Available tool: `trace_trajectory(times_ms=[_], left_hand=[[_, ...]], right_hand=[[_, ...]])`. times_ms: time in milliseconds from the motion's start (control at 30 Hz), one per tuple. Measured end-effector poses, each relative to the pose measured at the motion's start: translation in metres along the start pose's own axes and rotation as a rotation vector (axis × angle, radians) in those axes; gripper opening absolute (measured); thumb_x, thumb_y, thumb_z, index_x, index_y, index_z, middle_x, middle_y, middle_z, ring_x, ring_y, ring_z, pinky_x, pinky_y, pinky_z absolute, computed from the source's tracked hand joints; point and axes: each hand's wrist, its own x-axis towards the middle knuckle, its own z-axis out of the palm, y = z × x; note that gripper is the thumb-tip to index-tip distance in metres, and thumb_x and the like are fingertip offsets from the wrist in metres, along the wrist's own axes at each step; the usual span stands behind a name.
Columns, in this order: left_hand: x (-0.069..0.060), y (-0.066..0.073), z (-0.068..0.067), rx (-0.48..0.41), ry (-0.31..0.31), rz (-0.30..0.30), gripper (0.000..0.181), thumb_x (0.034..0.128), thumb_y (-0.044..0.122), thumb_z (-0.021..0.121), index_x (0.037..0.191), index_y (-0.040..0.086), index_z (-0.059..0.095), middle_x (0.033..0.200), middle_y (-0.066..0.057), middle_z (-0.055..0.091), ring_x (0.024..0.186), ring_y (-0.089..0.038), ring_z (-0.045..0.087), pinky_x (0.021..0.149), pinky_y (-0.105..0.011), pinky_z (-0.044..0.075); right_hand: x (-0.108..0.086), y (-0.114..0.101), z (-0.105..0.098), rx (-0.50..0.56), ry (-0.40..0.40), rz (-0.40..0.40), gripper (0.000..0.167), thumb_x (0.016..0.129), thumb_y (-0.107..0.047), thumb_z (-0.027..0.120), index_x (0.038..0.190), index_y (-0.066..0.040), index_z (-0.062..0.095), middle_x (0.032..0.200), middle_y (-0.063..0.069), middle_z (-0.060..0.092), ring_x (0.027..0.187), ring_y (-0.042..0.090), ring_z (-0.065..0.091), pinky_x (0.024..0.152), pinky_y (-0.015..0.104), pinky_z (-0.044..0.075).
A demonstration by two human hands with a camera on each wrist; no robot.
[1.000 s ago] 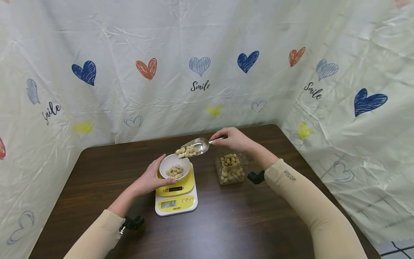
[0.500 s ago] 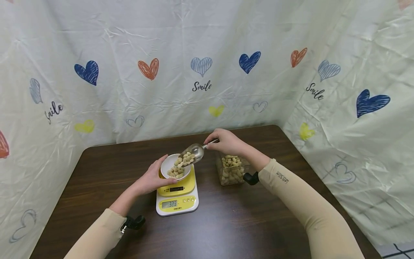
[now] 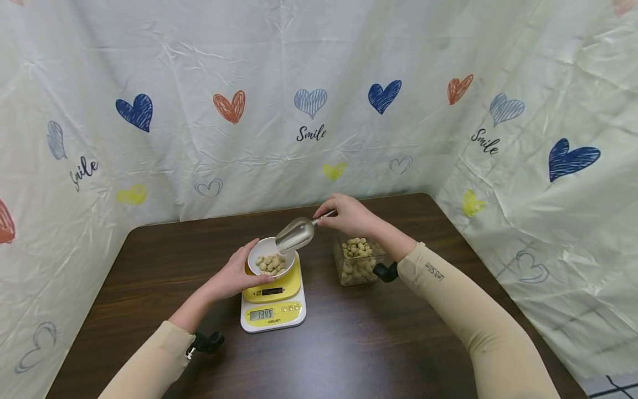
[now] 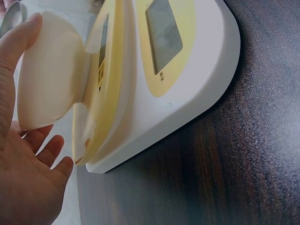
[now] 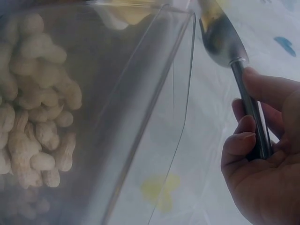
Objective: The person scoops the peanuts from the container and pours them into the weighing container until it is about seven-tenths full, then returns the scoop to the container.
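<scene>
Scoop (image 3: 296,235), long axis slanting down-left to white bowl (image 3: 261,249), right grip (image 3: 346,215) clasping handle (image 5: 253,112), left grip (image 3: 235,276) holding bowl

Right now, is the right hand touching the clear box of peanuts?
Apart. The right wrist view shows white backdrop plainly between the right hand and the clear box.

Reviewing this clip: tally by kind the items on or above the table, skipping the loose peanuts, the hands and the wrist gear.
Bowl: 1
Scale: 1
Scoop: 1
Clear box: 1
Total: 4
</scene>
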Motion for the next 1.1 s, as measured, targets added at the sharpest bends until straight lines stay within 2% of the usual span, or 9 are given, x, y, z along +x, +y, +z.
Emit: trace_trajectory(times_ms=[200, 400, 533, 733, 833, 933, 1100], left_hand=[[-0.002, 0.001, 0.0, -0.003, -0.006, 0.001, 0.118, 0.0786, 0.049, 0.087, 0.164, 0.009, 0.016, 0.158, -0.022, 0.03, 0.14, -0.039, 0.031, 0.113, -0.062, 0.028], [-0.004, 0.007, -0.006, 0.045, 0.006, 0.029, 0.127, 0.0766, 0.054, 0.087, 0.166, 0.015, 0.006, 0.167, -0.016, 0.016, 0.151, -0.038, 0.016, 0.115, -0.064, 0.022], [-0.004, 0.025, -0.012, 0.082, 0.055, 0.077, 0.126, 0.0759, 0.057, 0.087, 0.166, 0.023, 0.005, 0.169, -0.01, 0.013, 0.154, -0.033, 0.01, 0.116, -0.063, 0.022], [-0.003, 0.058, -0.011, 0.062, 0.07, 0.161, 0.121, 0.077, 0.056, 0.087, 0.166, 0.033, 0.007, 0.169, -0.002, 0.013, 0.154, -0.027, 0.01, 0.116, -0.062, 0.023], [-0.002, 0.071, -0.005, 0.047, 0.045, 0.189, 0.118, 0.0776, 0.059, 0.085, 0.165, 0.037, 0.008, 0.169, -0.001, 0.012, 0.154, -0.025, 0.01, 0.116, -0.062, 0.024], [0.0, 0.081, 0.004, 0.035, 0.021, 0.217, 0.115, 0.0789, 0.06, 0.083, 0.164, 0.04, 0.008, 0.169, 0.001, 0.012, 0.154, -0.023, 0.01, 0.116, -0.062, 0.024], [0.008, 0.099, 0.022, 0.006, -0.02, 0.274, 0.112, 0.0808, 0.06, 0.081, 0.163, 0.042, 0.009, 0.168, 0.005, 0.014, 0.155, -0.019, 0.01, 0.117, -0.058, 0.023]], right_hand=[[-0.008, 0.004, -0.008, 0.064, 0.009, 0.03, 0.017, 0.1, -0.03, 0.07, 0.113, -0.023, 0.077, 0.119, -0.001, 0.06, 0.104, 0.02, 0.058, 0.086, 0.042, 0.05], [-0.021, 0.018, -0.03, 0.152, 0.021, 0.065, 0.023, 0.1, -0.031, 0.07, 0.119, -0.019, 0.076, 0.125, 0.0, 0.062, 0.113, 0.022, 0.059, 0.091, 0.045, 0.051], [-0.033, 0.031, -0.048, 0.187, 0.059, 0.088, 0.029, 0.098, -0.033, 0.071, 0.122, -0.017, 0.075, 0.126, 0.004, 0.066, 0.115, 0.024, 0.061, 0.092, 0.046, 0.051], [-0.057, 0.049, -0.071, 0.268, 0.099, 0.227, 0.04, 0.094, -0.041, 0.076, 0.126, -0.017, 0.074, 0.132, 0.005, 0.065, 0.123, 0.025, 0.057, 0.099, 0.051, 0.047], [-0.068, 0.057, -0.076, 0.277, 0.1, 0.278, 0.046, 0.091, -0.044, 0.078, 0.127, -0.015, 0.073, 0.134, 0.007, 0.063, 0.124, 0.027, 0.057, 0.1, 0.054, 0.046], [-0.079, 0.066, -0.078, 0.227, 0.115, 0.295, 0.046, 0.09, -0.046, 0.079, 0.125, -0.016, 0.074, 0.131, 0.006, 0.065, 0.119, 0.026, 0.06, 0.097, 0.05, 0.048], [-0.092, 0.079, -0.083, 0.137, 0.15, 0.254, 0.036, 0.092, -0.042, 0.077, 0.12, -0.018, 0.076, 0.123, 0.003, 0.068, 0.107, 0.022, 0.064, 0.086, 0.041, 0.052]])
